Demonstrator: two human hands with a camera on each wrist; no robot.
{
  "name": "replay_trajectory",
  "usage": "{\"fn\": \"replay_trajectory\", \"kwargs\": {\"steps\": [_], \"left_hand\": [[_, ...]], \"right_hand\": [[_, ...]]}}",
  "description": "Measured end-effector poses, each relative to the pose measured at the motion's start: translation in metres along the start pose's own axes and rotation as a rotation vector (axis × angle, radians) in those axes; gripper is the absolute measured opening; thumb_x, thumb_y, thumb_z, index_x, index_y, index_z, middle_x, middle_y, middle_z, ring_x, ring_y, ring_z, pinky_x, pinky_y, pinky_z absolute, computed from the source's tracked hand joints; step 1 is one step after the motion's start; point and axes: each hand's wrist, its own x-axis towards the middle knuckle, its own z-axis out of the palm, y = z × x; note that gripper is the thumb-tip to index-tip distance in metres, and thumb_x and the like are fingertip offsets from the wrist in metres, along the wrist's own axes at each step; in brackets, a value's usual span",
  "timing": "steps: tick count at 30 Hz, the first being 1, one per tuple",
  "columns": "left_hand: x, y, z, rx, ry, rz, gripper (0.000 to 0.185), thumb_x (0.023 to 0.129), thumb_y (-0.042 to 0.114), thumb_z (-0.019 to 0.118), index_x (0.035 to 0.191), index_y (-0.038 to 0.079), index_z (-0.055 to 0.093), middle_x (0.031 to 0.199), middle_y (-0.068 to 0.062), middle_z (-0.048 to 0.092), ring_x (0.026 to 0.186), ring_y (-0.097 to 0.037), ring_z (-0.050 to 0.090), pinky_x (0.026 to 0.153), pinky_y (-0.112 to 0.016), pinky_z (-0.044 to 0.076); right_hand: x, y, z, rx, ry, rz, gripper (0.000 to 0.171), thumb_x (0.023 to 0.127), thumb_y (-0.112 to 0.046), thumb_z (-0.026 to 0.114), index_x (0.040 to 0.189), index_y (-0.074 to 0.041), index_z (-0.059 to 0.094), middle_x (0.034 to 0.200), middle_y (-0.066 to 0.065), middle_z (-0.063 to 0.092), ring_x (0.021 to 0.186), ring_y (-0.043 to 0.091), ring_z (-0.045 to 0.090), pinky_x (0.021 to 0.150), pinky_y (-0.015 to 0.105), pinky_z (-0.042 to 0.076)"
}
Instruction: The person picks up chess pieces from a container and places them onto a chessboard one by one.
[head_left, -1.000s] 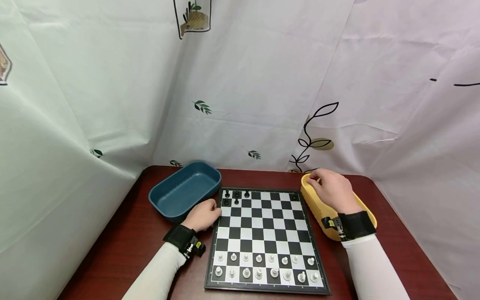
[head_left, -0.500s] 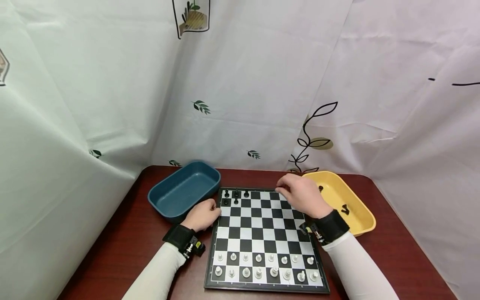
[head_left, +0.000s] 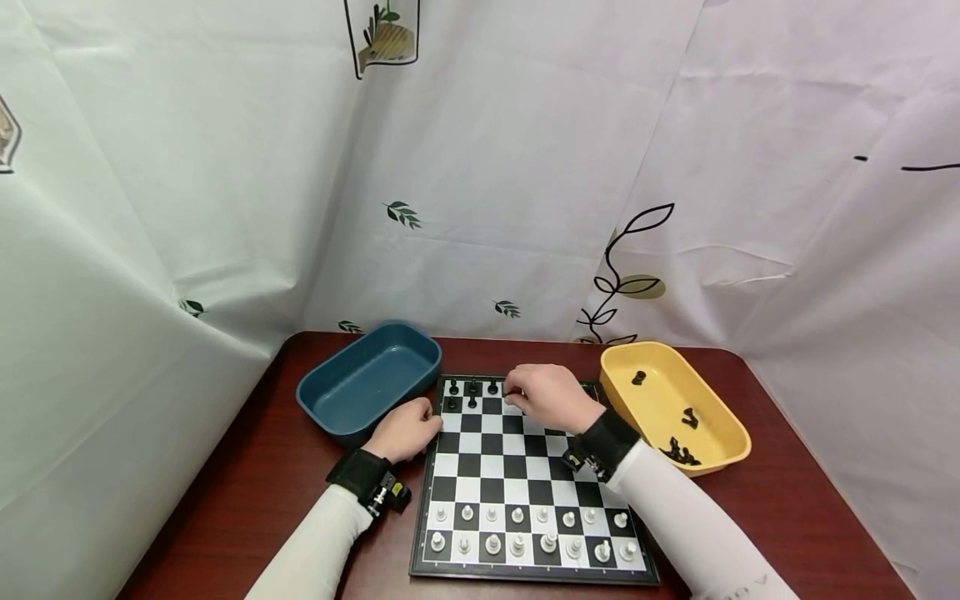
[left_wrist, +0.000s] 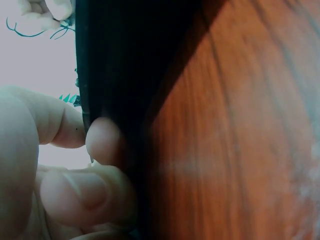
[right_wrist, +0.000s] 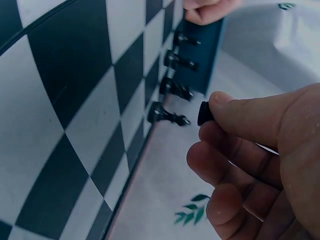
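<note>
My right hand (head_left: 553,398) is over the far rows of the chessboard (head_left: 504,446). In the right wrist view its thumb and index finger pinch a black chess piece (right_wrist: 204,114); only the base shows, so I cannot tell which piece. Just beyond stand several black pieces, among them one with a slim top (right_wrist: 167,116). They occupy the board's far left corner, such as this pawn (head_left: 472,402). My left hand (head_left: 405,429) holds the board's left edge, fingers curled at the rim (left_wrist: 86,65). Two rows of white chess pieces (head_left: 517,517) stand along the near side.
To the right is a yellow tray (head_left: 660,392) with several black chess pieces (head_left: 679,453) lying in it. A blue tray (head_left: 367,379) stands at the back left, close to the board. Both rest on a dark red table (head_left: 795,492), with a white patterned cloth (head_left: 487,208) behind.
My right hand has moved left from the yellow tray, across the board's far side, to beside the standing black pieces. My left hand has stayed at the board's edge.
</note>
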Motion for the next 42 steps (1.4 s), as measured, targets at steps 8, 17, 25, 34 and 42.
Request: {"fn": "replay_trajectory", "kwargs": {"steps": [8,17,25,34,42], "left_hand": [[-0.001,-0.001,-0.001,-0.005,0.004,-0.002,0.024,0.104,0.027,0.059,0.084,0.014,0.057,0.061,-0.002,0.062,0.046,-0.021,0.056,0.047,-0.035,0.042],[0.000,-0.002,0.000,-0.002,0.003,-0.004,0.024,0.104,0.030,0.059,0.085,0.015,0.058,0.062,-0.002,0.063,0.047,-0.021,0.057,0.048,-0.035,0.043],[0.002,-0.003,0.000,-0.002,-0.001,-0.003,0.024,0.104,0.030,0.059,0.085,0.015,0.058,0.062,-0.002,0.063,0.047,-0.021,0.057,0.048,-0.035,0.043],[0.001,-0.001,-0.001,-0.005,0.001,-0.001,0.024,0.104,0.029,0.059,0.084,0.015,0.058,0.062,-0.002,0.063,0.046,-0.021,0.057,0.048,-0.035,0.043],[0.000,0.000,-0.001,-0.014,-0.006,-0.003,0.024,0.104,0.027,0.059,0.085,0.014,0.058,0.062,-0.003,0.063,0.047,-0.021,0.056,0.048,-0.035,0.043]], "right_hand": [[0.016,-0.005,0.013,0.031,-0.096,0.011,0.011,0.100,-0.014,0.084,0.110,-0.014,0.084,0.105,-0.001,0.079,0.090,0.015,0.074,0.081,0.039,0.061],[0.026,-0.008,0.022,-0.006,-0.138,0.007,0.010,0.100,-0.013,0.083,0.110,-0.015,0.083,0.106,0.000,0.079,0.093,0.018,0.075,0.083,0.041,0.062],[0.028,-0.010,0.027,-0.010,-0.167,0.015,0.010,0.101,-0.013,0.082,0.111,-0.016,0.083,0.109,0.000,0.080,0.098,0.020,0.076,0.089,0.044,0.061],[0.028,-0.010,0.028,-0.043,-0.165,-0.005,0.012,0.101,-0.012,0.081,0.111,-0.018,0.083,0.108,0.000,0.079,0.096,0.019,0.076,0.085,0.042,0.061],[0.028,-0.010,0.028,-0.044,-0.170,-0.019,0.014,0.099,-0.010,0.082,0.112,-0.017,0.083,0.109,0.001,0.079,0.098,0.020,0.076,0.086,0.043,0.062]]}}
